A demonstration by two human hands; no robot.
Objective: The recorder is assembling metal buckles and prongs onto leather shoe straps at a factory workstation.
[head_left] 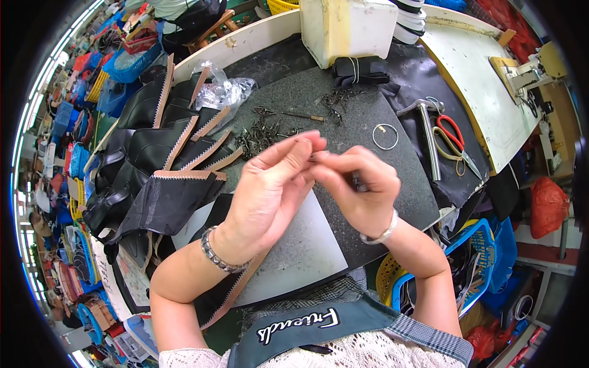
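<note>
1. Small dark bit (314, 157): at the fingertips where both hands meet, above the middle of the work area. Too small and hidden to ID.
2. Right hand (366, 179): thumb and index pinched on it, other fingers curled; a dark piece (358, 182) shows partly inside the curl. Slight blur.
3. Left hand (273, 187): palm inward, thumb laid up against the fingers. Can't tell if they grip the bit too.
4. Arms: elbows out wide, forearms angled in. Metal-link bracelet (218, 253) on left wrist, pale bangle (388, 231) on right.
5. Below: dark speckled slab (405, 184), pale sheet (307, 251) toward the body. Tangled dark pile (261, 136) just beyond the left hand.
6. Room: open slab from right hand to the slab's right edge; wire ring (394, 141) lies flat in that zone. Past the edge: hammer (427, 141), then red-handled scissors (453, 135).
7. Left side tight: stacked black pieces (144, 150) with tan zigzag strips (184, 141) crowd the slab edge.
8. Far edge: black bundle (361, 70) in front of a white block (343, 30).
9. Blue basket (481, 236) beside right forearm, below slab edge.
</note>
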